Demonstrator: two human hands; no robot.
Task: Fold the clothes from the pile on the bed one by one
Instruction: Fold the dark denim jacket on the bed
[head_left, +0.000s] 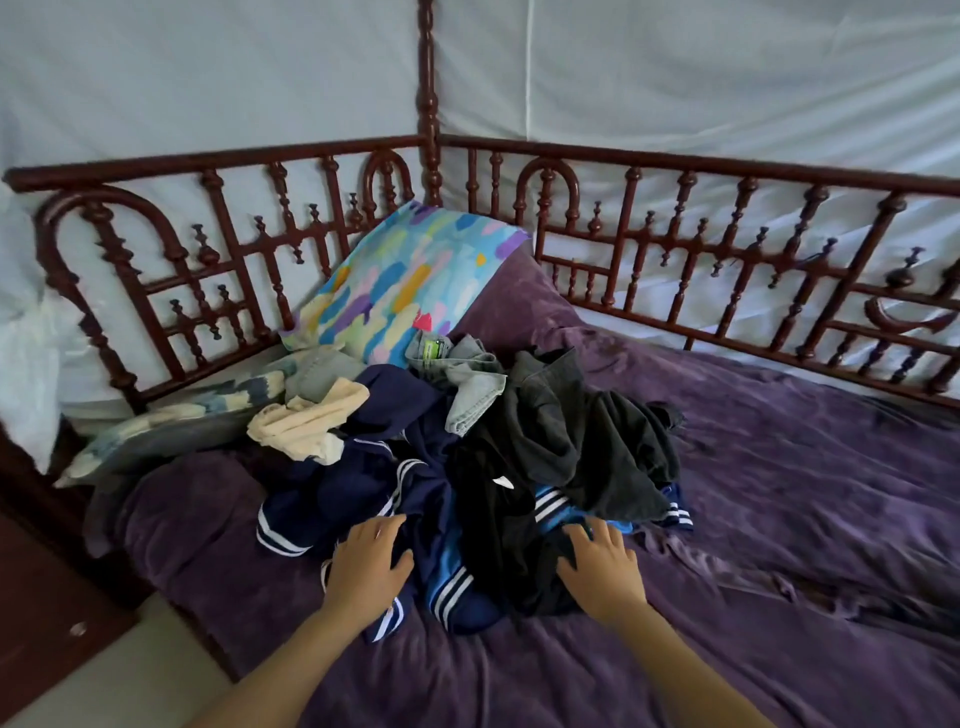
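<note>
Together, left hand (366, 564) and right hand (602, 569) touch pile (524, 436).

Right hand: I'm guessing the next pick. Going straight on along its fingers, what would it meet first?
Probably the blue striped garment, just beyond the right hand; depth is unclear.

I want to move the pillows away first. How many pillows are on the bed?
2. One colourful pillow leans against the rail corner; one blue-white pillow lies left of the clothes. The clothes may hide more.
</note>
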